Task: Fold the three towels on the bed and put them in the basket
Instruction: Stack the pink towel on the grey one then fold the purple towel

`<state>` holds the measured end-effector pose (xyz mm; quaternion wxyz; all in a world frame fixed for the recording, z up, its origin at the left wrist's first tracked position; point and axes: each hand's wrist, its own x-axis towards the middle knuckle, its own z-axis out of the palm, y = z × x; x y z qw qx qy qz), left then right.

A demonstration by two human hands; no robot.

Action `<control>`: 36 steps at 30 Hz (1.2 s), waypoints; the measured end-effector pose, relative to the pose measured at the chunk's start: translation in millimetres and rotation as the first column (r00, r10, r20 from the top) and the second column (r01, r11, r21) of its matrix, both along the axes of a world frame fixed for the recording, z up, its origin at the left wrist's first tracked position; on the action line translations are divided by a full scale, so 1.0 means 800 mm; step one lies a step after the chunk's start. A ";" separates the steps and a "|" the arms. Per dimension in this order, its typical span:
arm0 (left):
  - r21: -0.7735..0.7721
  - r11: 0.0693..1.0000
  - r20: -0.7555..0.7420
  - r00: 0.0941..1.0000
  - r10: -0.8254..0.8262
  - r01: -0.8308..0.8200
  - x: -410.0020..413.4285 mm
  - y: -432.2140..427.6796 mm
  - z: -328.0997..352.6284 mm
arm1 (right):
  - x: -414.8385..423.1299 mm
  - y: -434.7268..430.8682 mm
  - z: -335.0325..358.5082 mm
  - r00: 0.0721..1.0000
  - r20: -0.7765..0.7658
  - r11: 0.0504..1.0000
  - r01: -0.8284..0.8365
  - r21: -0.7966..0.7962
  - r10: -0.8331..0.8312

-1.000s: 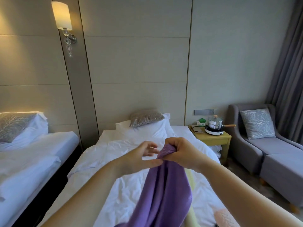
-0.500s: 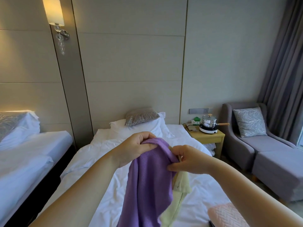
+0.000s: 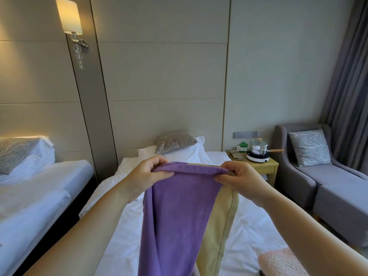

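Pretty early on tbh: left hand [image 3: 147, 174] and right hand [image 3: 237, 180] each pinch a top corner of the purple towel [image 3: 175, 216], hanging over the bed [image 3: 249, 226], with the yellow towel [image 3: 221, 216] just behind it. The pink towel [image 3: 278, 261] sits near right. 0 of 3 look folded, and the basket isn't in view.

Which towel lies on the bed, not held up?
The pink towel, at lower right; the purple towel and yellow towel hang from the left hand and right hand.
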<state>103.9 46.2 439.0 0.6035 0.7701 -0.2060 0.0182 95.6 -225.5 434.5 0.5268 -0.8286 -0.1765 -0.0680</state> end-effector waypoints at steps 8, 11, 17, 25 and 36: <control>0.148 0.968 -0.091 0.977 -0.193 0.205 -0.006 -0.022 -0.008 | -0.001 0.029 0.011 0.995 -0.020 0.995 -0.096 0.018 0.096; 0.148 0.977 0.013 0.987 -0.158 0.154 -0.006 -0.024 -0.012 | -0.001 0.030 0.012 0.996 -0.035 0.996 -0.088 0.012 0.088; 0.257 0.966 0.219 0.975 -0.022 -0.036 -0.006 -0.026 -0.017 | -0.006 0.028 0.016 0.997 -0.029 0.996 -0.074 0.040 0.075; 0.040 0.953 0.389 0.883 0.262 -0.301 -0.003 -0.016 -0.012 | -0.005 0.033 0.012 0.998 -0.061 0.999 -0.005 0.053 0.009; 0.189 0.982 0.127 0.992 0.002 -0.026 -0.015 -0.029 -0.008 | -0.010 0.061 0.015 0.985 -0.017 0.974 -0.168 0.152 0.172</control>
